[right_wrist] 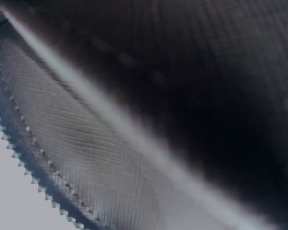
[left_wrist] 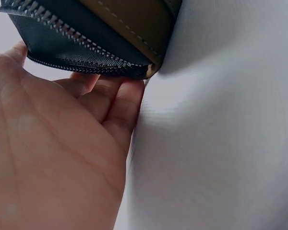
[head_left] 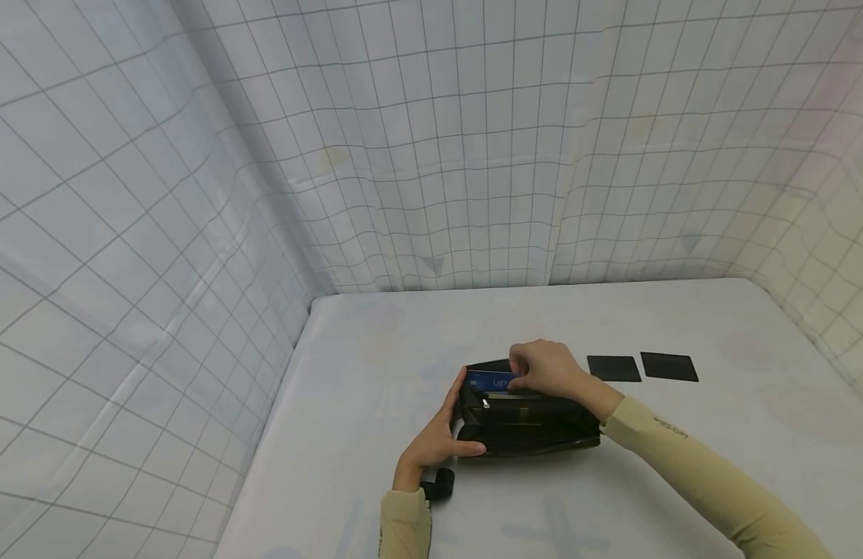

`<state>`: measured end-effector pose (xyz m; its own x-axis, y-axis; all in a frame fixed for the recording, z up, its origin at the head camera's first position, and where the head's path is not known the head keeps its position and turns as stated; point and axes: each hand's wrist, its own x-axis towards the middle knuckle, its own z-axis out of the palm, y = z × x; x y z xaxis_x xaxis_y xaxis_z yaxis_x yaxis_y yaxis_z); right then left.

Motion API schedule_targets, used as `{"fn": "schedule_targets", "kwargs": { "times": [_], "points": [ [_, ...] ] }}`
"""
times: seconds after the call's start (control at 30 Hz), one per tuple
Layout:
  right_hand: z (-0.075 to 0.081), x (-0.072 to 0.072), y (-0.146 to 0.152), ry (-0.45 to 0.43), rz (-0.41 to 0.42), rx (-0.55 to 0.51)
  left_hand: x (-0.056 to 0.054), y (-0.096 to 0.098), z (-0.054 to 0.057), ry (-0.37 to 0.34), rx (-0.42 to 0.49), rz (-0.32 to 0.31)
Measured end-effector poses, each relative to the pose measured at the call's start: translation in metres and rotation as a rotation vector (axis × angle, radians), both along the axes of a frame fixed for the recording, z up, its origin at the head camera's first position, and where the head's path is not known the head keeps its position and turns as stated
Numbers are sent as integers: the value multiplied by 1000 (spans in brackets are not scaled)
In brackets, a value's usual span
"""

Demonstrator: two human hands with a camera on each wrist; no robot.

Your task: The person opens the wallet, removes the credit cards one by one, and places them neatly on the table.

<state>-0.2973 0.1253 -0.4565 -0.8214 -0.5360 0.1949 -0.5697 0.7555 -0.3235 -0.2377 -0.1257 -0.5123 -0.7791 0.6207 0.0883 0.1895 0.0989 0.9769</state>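
A black zip wallet (head_left: 525, 423) lies open on the white table (head_left: 375, 365). My left hand (head_left: 438, 439) grips its left end, thumb on the front edge, fingers behind. In the left wrist view the wallet's zipper edge (left_wrist: 81, 55) rests on my fingertips (left_wrist: 120, 103). My right hand (head_left: 551, 371) pinches a blue card (head_left: 492, 381) that stands partly inside the wallet's upper slot. The right wrist view shows only the wallet's dark textured fabric and zipper teeth (right_wrist: 19, 143), very close and blurred.
Two flat black cards (head_left: 614, 368) (head_left: 669, 366) lie side by side on the table right of the wallet. A small black object (head_left: 440, 485) sits by my left wrist. Grid-patterned white walls (head_left: 431, 155) close in the table at the back and both sides.
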Motion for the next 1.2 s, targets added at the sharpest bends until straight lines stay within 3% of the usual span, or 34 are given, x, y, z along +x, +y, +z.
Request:
{"fn": "schedule_targets", "kwargs": {
  "times": [0.63,1.2],
  "points": [
    [5,-1,6,-81,-12,-114,0,0,0,14,0,-3],
    [4,0,11,-70,-15,-193,2,1,0,37,-7,25]
  ]
}}
